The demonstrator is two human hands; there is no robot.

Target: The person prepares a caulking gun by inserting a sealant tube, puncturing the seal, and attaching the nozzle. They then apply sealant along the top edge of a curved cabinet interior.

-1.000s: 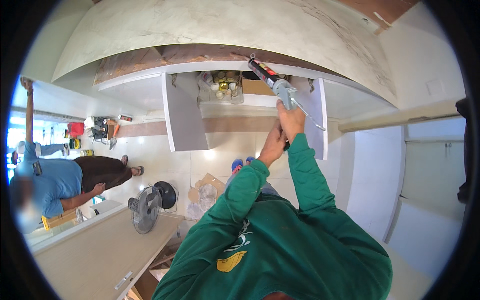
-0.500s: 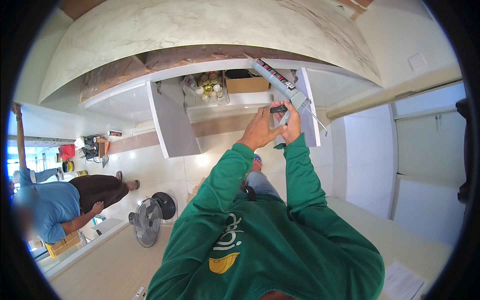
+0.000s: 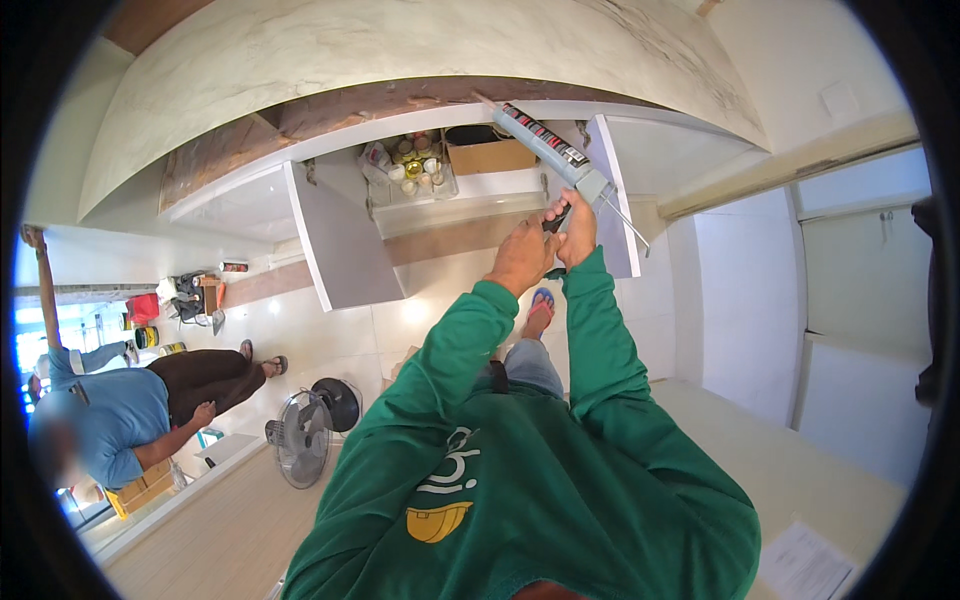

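Note:
A grey caulking gun carrying a cartridge slants up and left, its nozzle at the worktop's underside front. Its bent metal rod sticks out behind, toward the lower right. My right hand is wrapped round the grip, fingers curled over the dark trigger. Close against it, my left hand has its fingers closed at the trigger's lower end, which they partly hide. Above the nozzle runs the marble-patterned worktop, with a rough brown strip beneath its edge.
Two cabinet doors, a left one and a right one, stand open around my arms. Inside are jars and a cardboard box. A fan stands lower left. Farther left is a person in a blue shirt, near tools and cans.
The caulking gun and both hands have shifted slightly up and left. The trigger sits closer to the grip. My sandalled foot shows more below my hands.

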